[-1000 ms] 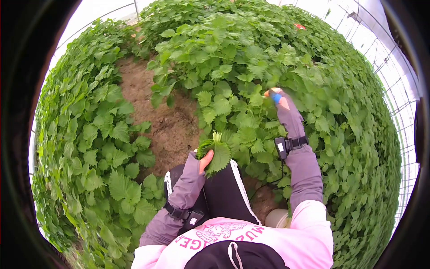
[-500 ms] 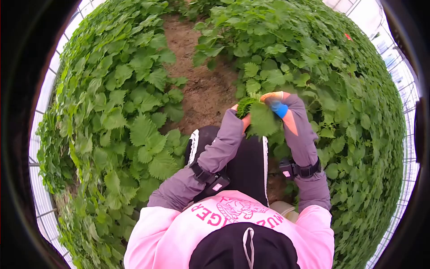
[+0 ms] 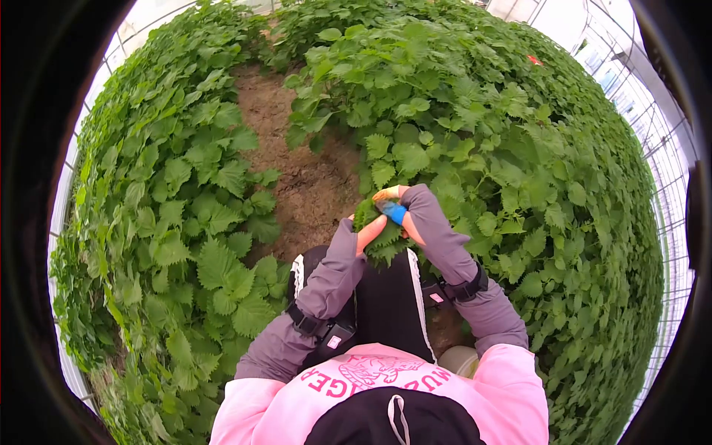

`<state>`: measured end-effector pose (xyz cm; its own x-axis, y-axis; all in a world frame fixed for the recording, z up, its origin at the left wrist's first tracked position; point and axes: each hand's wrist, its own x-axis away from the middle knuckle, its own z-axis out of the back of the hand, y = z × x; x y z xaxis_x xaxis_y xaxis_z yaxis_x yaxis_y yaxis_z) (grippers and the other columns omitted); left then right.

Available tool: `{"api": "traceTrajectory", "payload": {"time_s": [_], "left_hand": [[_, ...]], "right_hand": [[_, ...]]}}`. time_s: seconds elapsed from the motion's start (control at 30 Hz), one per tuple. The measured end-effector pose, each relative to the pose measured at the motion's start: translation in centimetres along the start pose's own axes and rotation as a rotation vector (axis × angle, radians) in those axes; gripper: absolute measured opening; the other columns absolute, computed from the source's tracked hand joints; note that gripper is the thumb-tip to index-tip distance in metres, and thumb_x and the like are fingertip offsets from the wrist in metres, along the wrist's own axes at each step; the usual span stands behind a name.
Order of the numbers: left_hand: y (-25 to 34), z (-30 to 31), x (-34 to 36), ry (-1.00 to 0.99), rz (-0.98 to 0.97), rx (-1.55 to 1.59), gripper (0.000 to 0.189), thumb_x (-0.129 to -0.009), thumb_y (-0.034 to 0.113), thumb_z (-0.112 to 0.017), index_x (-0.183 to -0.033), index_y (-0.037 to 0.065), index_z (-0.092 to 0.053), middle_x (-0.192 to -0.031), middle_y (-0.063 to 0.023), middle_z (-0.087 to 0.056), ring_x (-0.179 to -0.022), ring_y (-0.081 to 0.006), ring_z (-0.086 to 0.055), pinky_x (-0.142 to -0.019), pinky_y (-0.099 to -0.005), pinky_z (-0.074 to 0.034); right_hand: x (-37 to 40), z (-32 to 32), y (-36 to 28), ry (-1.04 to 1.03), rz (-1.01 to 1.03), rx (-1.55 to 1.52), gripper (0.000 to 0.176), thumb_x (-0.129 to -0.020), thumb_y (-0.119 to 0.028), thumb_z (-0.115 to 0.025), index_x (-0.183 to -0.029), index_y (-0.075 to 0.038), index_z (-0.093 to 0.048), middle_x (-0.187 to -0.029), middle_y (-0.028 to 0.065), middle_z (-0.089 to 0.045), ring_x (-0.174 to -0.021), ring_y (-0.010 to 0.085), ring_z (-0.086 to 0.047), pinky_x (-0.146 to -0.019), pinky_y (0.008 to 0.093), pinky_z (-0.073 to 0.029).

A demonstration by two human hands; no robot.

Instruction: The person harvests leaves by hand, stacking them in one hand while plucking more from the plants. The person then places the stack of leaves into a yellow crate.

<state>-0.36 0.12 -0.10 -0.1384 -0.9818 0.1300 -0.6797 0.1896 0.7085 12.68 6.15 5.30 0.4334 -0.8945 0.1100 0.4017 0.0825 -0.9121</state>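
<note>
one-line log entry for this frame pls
left hand: holds leaf bunch | right hand: on leaf bunch | plants: both sides | soil path: ahead

- We find this site to be a growing tunnel or greenhouse under cultivation.
- A curved metal frame (image 3: 656,130) of thin bars runs along the right edge, with a pale translucent covering (image 3: 567,18) behind it letting daylight through.
- Similar bars (image 3: 63,222) show at the left edge.
- Two dense beds of one crop fill the ground: the left bed (image 3: 185,208) and the right bed (image 3: 489,148), both of broad, serrated green leaves.
- A bare brown soil path (image 3: 304,178) runs between the beds.
- The bunch of leaves (image 3: 382,243) clasped between the left hand (image 3: 368,233) and the right hand (image 3: 415,215) is of the same serrated kind as the beds.
</note>
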Motion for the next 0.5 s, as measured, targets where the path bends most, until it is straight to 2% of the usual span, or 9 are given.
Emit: {"api": "traceTrajectory", "payload": {"time_s": [0.07,0.13,0.17,0.23,0.27,0.3,0.33,0.43,0.5], "left_hand": [[-1.9,2.2,-1.8,0.033,-0.03,-0.179,0.023,-0.085,0.018,-0.057,-0.101,0.002,-0.055,-0.089,-0.0022,-0.06,-0.07,-0.0109,-0.057,-0.063,-0.0259,-0.049],[-1.9,2.7,-2.1,0.04,-0.027,-0.168,0.022,-0.085,0.014,-0.056,-0.103,0.002,-0.055,-0.091,-0.0013,-0.06,-0.074,-0.0095,-0.056,-0.065,-0.0252,-0.047],[-1.6,2.7,-2.2,0.084,-0.024,-0.217,0.022,-0.084,0.014,-0.056,-0.104,0.003,-0.055,-0.09,-0.0006,-0.06,-0.076,-0.0089,-0.055,-0.066,-0.0251,-0.046],[-1.1,2.7,-2.2,0.114,-0.004,-0.231,0.022,-0.084,0.013,-0.057,-0.104,0.003,-0.056,-0.091,0.0013,-0.059,-0.08,-0.0073,-0.051,-0.069,-0.0246,-0.044],[-1.3,3.2,-2.5,0.11,-0.009,-0.238,0.022,-0.084,0.013,-0.057,-0.104,0.003,-0.056,-0.091,0.0013,-0.059,-0.08,-0.0073,-0.051,-0.069,-0.0246,-0.044],[-1.7,4.0,-3.0,0.109,0.007,-0.254,0.022,-0.084,0.013,-0.057,-0.103,0.003,-0.056,-0.091,0.0016,-0.058,-0.079,-0.0071,-0.051,-0.068,-0.0243,-0.044],[-2.1,4.5,-3.3,0.109,0.023,-0.269,0.022,-0.084,0.013,-0.057,-0.103,0.003,-0.056,-0.09,0.0018,-0.058,-0.078,-0.0069,-0.051,-0.068,-0.0241,-0.044],[-2.1,4.4,-4.1,0.117,0.015,-0.234,0.024,-0.083,0.015,-0.059,-0.103,0.003,-0.056,-0.089,0.0019,-0.058,-0.078,-0.0067,-0.051,-0.067,-0.024,-0.043],[-2.7,5.4,-4.9,0.151,0.023,-0.26,0.025,-0.083,0.017,-0.06,-0.103,0.003,-0.057,-0.089,0.0016,-0.059,-0.077,-0.007,-0.051,-0.067,-0.024,-0.043]], "right_hand": [[-0.9,1.2,-0.1,-0.097,-0.02,-0.039,0.015,-0.082,-0.015,-0.057,-0.093,-0.008,-0.064,-0.057,-0.0014,-0.052,-0.042,0.0049,-0.04,-0.039,0.0221,-0.032],[-3.6,3.9,0.8,0.1,0.081,-0.183,0.017,-0.081,-0.01,-0.054,-0.095,-0.007,-0.063,-0.073,0.0036,-0.06,-0.045,0.0057,-0.044,-0.039,0.0204,-0.034],[-5.6,5.8,1.1,0.309,0.205,-0.164,0.019,-0.082,-0.007,-0.049,-0.097,-0.007,-0.06,-0.08,0.007,-0.06,-0.047,0.0069,-0.045,-0.041,0.0208,-0.035],[-9.3,11.3,-0.4,0.641,0.12,-0.274,0.021,-0.082,-0.002,-0.047,-0.101,-0.002,-0.054,-0.082,0.0069,-0.055,-0.049,0.0072,-0.044,-0.042,0.0202,-0.036],[-11.7,14.1,0.7,0.811,0.307,-0.05,0.027,-0.079,0.002,-0.05,-0.106,0.001,-0.05,-0.086,0.0077,-0.053,-0.051,0.0076,-0.046,-0.043,0.0199,-0.037],[-15.3,18.1,3.4,0.923,0.379,-0.033,0.034,-0.077,0.006,-0.049,-0.111,0.003,-0.045,-0.094,0.0099,-0.051,-0.053,0.0085,-0.049,-0.043,0.02,-0.038],[-16.7,20.0,3.6,0.988,0.366,-0.062,0.037,-0.077,0.007,-0.047,-0.113,0.004,-0.042,-0.097,0.0113,-0.05,-0.055,0.0108,-0.053,-0.044,0.021,-0.04],[-18.9,21.9,6.2,0.969,0.282,-0.082,0.04,-0.078,0.006,-0.045,-0.117,0.004,-0.039,-0.1,0.0119,-0.048,-0.055,0.0135,-0.055,-0.044,0.0225,-0.042],[-18.8,20.7,7.6,0.977,0.068,-0.362,0.017,-0.079,0.001,-0.044,-0.096,0.001,-0.043,-0.081,0.0114,-0.051,-0.045,0.0192,-0.053,-0.038,0.0272,-0.041]]}}
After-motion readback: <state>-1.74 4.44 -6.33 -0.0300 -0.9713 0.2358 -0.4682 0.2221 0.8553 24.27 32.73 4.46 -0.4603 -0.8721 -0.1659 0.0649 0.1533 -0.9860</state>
